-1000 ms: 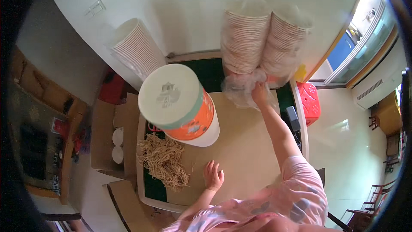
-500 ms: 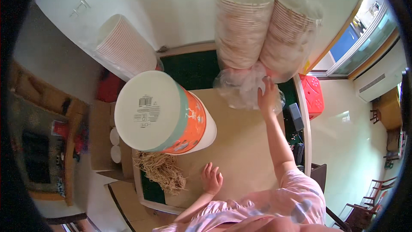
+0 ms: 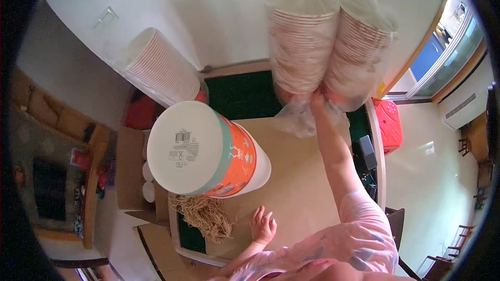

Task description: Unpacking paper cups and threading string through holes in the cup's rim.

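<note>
In the head view, the person's right hand [image 3: 318, 100] reaches forward to the crumpled clear plastic film [image 3: 299, 119] at the foot of two tall, plastic-wrapped stacks of white paper tubs, where the left-hand stack [image 3: 302, 47] and the right-hand stack [image 3: 360, 52] stand side by side at the far right of the table, near the white wall [image 3: 224, 15]. Its fingertips are partly hidden between the stacks, so whether they are gripping the film cannot be told. The left hand [image 3: 263, 226] is low over the flat tan board [image 3: 291, 177], palm down, its fingers loosely spread and slightly bent, holding nothing. Up and to the left of it stands a large upturned tub with a white base and a teal and orange side [image 3: 203, 151], and beside that a tangled heap of tan paper-like strands [image 3: 205, 218] lies partly on the board. Another slanting, plastic-wrapped stack of white tubs [image 3: 161, 67] is behind the upturned tub, near a dark green mat [image 3: 239, 91]. A grey rectangular box [image 3: 367, 152] sits by the table's right edge, with a red plastic stool [image 3: 388, 125] beyond it.
</note>
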The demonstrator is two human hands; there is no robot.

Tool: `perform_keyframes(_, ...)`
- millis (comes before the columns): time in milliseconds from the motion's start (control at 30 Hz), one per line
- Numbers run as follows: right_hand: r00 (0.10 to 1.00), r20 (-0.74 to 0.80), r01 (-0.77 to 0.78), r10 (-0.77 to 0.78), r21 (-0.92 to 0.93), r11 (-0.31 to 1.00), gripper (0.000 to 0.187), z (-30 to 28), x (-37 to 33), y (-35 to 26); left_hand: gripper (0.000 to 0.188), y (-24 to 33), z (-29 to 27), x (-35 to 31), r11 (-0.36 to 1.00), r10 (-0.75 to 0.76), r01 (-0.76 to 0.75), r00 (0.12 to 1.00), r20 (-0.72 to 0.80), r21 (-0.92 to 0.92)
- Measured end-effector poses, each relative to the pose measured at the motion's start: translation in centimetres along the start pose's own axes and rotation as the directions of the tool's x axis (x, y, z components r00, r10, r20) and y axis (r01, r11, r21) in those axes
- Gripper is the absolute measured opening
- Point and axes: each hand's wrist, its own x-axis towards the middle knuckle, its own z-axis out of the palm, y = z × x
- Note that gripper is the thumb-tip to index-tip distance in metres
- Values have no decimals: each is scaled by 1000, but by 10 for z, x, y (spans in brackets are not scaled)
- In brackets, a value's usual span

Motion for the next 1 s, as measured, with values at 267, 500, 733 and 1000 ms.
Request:
perform_keyframes(267, 967, -185, 243, -175, 464, 852, 42, -85, -174, -115, 38, -14, -9, -13, 996, -83, 83, 997, 0, 40)
perform_keyframes(500, 976, 75, 203, -204, 17, 979, 55, -103, -272, -78, 36, -4, -1, 1, 998, -59, 59, 998, -14, 13)
perform_keyframes(733, 998, -29, 64, -63, 728, 682, 49, 17, -133, -32, 35, -11, -7, -7, 993, -74, 76, 997, -26, 86)
perform_keyframes(1000, 944, -259, 255, -204, 180, 950, 40, 61, 23, 53, 38, 1, -5, 2, 1000, -23, 23, 1000, -8, 4)
